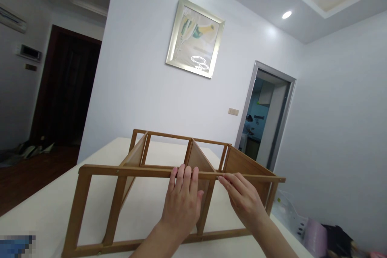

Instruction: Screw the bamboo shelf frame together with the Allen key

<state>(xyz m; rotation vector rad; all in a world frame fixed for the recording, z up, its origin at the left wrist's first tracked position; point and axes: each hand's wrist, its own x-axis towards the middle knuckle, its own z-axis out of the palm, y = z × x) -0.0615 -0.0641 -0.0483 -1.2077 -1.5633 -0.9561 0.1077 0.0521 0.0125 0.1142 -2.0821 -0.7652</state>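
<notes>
A dark door [72,88] stands beyond and left of the wooden rack [208,175], which lies on its side on the bench [48,213]. The left hand [183,201] rests, fingers extended, over the rack's near upper rail [145,171], about mid-length; the right hand [242,193], farther right on that rail, has its fingertips pinched together beside the middle panel [198,157] (any small part held: cannot tell).

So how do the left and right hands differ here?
Pose: left hand has fingers extended over the wooden frame's near top rail; right hand has bent fingers, tips gathered.
Place: left hand is left of the middle upright, right hand right of it.
Shared: both bare, both at that rail.
</notes>
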